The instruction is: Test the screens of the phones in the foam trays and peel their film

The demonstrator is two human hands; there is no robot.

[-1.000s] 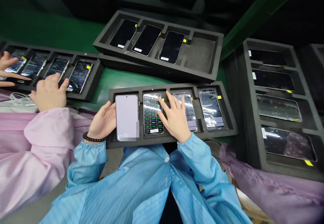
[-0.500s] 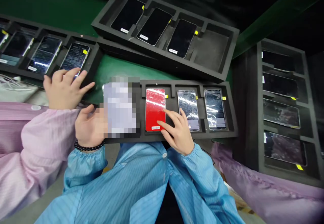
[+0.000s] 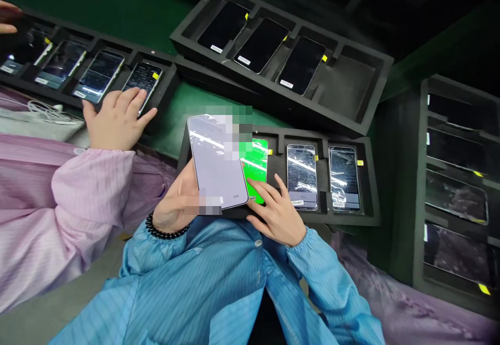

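Black near tray (image 3: pixel 323 178) is lying before the wearer, its compartments running side by side. One compartment is holding the green phone (image 3: pixel 257 160), brightly lit; the two to its right are holding the third phone (image 3: pixel 302 176) and the fourth phone (image 3: pixel 344 178), both displaying text, with yellow tabs (image 3: pixel 360 163) showing beside them. Left hand (image 3: pixel 175 199) is gripping the pale phone (image 3: pixel 219 173) by its left side, tilting it over the tray's left part and partly covering the green phone. Right hand (image 3: pixel 275 207) is extending with fingers spread, tips reaching the green phone's lower part; whether they are pressing, I cannot tell. Far tray (image 3: pixel 346 85) is containing three dark phones (image 3: pixel 261 46), each bearing a white label. Right tray (image 3: pixel 419 189) is containing four unlit phones (image 3: pixel 457 196). Beyond the left sleeve, a co-worker's hand (image 3: pixel 115 121) is reaching over the left tray (image 3: pixel 167 82), where four phones are lying.
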